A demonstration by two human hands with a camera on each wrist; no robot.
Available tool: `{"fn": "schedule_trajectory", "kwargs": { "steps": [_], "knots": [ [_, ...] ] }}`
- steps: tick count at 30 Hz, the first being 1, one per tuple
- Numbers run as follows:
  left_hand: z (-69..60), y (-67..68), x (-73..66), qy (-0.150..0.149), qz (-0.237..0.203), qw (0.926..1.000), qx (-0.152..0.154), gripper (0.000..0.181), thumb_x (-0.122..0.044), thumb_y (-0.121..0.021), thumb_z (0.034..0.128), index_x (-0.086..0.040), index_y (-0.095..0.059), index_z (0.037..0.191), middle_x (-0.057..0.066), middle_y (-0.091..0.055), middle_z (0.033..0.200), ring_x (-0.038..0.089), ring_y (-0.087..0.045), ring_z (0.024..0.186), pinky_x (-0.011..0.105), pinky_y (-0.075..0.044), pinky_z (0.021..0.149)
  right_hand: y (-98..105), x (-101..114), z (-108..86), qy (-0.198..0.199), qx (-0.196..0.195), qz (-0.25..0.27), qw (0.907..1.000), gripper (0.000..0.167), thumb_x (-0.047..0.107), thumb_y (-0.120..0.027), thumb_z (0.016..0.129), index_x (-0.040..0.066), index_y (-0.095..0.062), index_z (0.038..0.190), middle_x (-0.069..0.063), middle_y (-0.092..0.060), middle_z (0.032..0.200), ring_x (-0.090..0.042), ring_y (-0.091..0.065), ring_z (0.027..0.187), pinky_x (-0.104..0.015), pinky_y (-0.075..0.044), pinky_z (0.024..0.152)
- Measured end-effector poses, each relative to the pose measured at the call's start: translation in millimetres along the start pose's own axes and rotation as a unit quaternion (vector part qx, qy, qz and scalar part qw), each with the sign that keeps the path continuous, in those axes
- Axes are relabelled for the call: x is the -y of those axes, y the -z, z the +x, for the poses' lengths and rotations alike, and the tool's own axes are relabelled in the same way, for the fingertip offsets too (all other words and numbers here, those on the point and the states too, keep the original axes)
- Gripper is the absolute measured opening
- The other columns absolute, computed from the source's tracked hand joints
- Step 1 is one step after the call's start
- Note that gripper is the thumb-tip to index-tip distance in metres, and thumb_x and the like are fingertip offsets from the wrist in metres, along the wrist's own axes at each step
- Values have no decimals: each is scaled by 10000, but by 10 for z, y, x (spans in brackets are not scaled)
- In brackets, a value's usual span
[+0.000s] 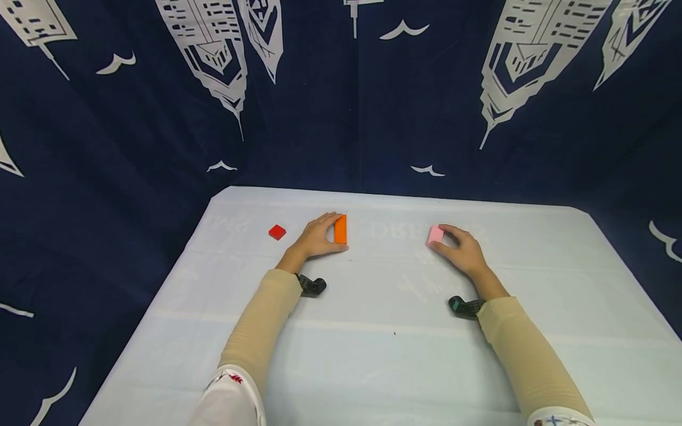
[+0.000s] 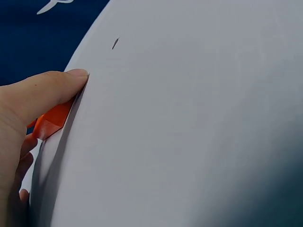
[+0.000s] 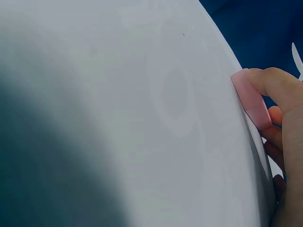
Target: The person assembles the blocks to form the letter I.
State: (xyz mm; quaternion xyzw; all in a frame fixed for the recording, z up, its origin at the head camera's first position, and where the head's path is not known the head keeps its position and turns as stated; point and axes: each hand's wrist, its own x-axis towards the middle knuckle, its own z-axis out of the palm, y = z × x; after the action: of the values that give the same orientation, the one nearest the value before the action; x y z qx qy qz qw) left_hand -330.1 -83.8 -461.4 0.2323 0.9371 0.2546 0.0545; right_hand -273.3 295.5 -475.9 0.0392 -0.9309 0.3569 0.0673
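An orange rectangular block [image 1: 340, 229] [image 2: 54, 118] lies near the far side of the table. My left hand [image 1: 317, 238] grips it by its two ends, thumb at the near end and fingers at the far one. Off to the right, my right hand [image 1: 465, 251] pinches a smaller pink block [image 1: 435, 234] [image 3: 251, 99] between thumb and fingers. The pink block stands at a slight slant on or just over the tabletop; I cannot tell if it touches. A small red block [image 1: 277, 232] lies left of the left hand, touched by neither hand.
A white-covered table [image 1: 383, 361] spreads under both arms, its far edge just past the blocks. A dark blue curtain [image 1: 330, 136] with white printed buildings and birds hangs behind. Dark wrist devices [image 1: 312, 286] sit at both wrists.
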Motion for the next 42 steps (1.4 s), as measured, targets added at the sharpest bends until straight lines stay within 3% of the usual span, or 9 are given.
{"fn": "schedule_trajectory", "kwargs": {
  "steps": [10,29,38,42],
  "knots": [
    [3,-14,8,152,-88,9998,-74,860,-465,-758,799,-192,-362,1512,43,-357,1545,258,-251,1440,436,-156,1170,3,3,-2,-23,8,-13,10000,673,412,-691,889,12,-496,1394,-253,-442,1437,-461,-348,1337,-573,-256,1096],
    [-1,-71,68,162,-135,9989,-411,880,-512,-782,757,-196,-411,1489,45,-405,1513,239,-327,1401,435,-208,1155,-28,6,-4,-96,1,-24,10000,670,423,-682,893,19,-497,1395,-257,-440,1437,-453,-346,1342,-564,-254,1102],
    [-28,-51,61,-54,-683,9954,-671,867,-491,-796,748,-164,-443,1469,83,-423,1496,288,-346,1385,452,-244,1145,-19,22,-6,-90,-3,-19,10000,669,420,-682,891,18,-497,1393,-263,-436,1437,-457,-346,1343,-562,-252,1104],
    [-32,-64,65,-126,-695,9947,-746,877,-520,-790,739,-163,-448,1463,91,-432,1487,294,-356,1376,454,-258,1138,-12,10,-12,-44,-48,-31,10000,663,408,-686,889,13,-502,1388,-264,-446,1429,-455,-355,1336,-558,-258,1101]
  ]
}}
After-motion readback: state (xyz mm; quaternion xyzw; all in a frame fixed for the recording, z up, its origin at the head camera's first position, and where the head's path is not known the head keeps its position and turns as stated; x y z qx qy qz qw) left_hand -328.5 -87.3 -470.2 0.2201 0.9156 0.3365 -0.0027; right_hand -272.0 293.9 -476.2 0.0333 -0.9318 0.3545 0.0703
